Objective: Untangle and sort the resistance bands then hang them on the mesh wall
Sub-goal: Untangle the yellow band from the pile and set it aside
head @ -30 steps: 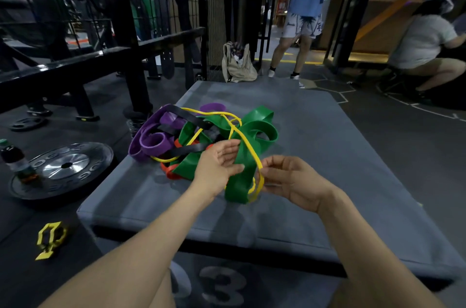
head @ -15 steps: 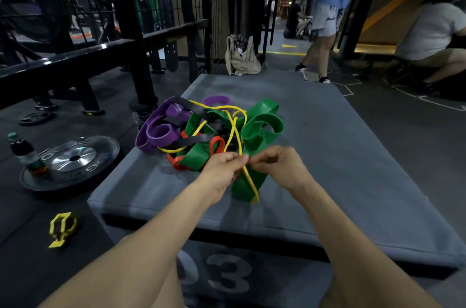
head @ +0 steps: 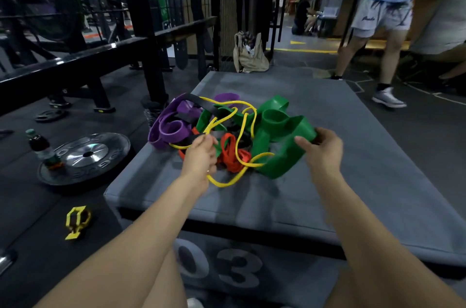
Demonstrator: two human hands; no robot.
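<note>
A tangle of resistance bands lies on the grey padded box [head: 353, 156]: a wide green band [head: 282, 131], a purple band [head: 169, 128], a thin yellow band [head: 234, 179], an orange-red band [head: 232, 154] and a black band [head: 201, 106]. My left hand [head: 201, 154] pinches the yellow band at the pile's left front. My right hand [head: 321, 147] grips the green band's right end, stretching it off to the right. The black mesh wall [head: 227, 5] stands behind the box.
A weight plate [head: 85, 156] and a drink bottle [head: 41, 149] sit on the floor at left, with a yellow clip [head: 77, 222] nearer me. A beige bag [head: 249, 55] leans by the mesh. A person [head: 378, 18] walks at the back right; black rack beams run along the left.
My hands were together at the front of the pile. They have moved apart: the right drew the green band rightward, the left shifted left on the yellow band. The person behind stepped right.
</note>
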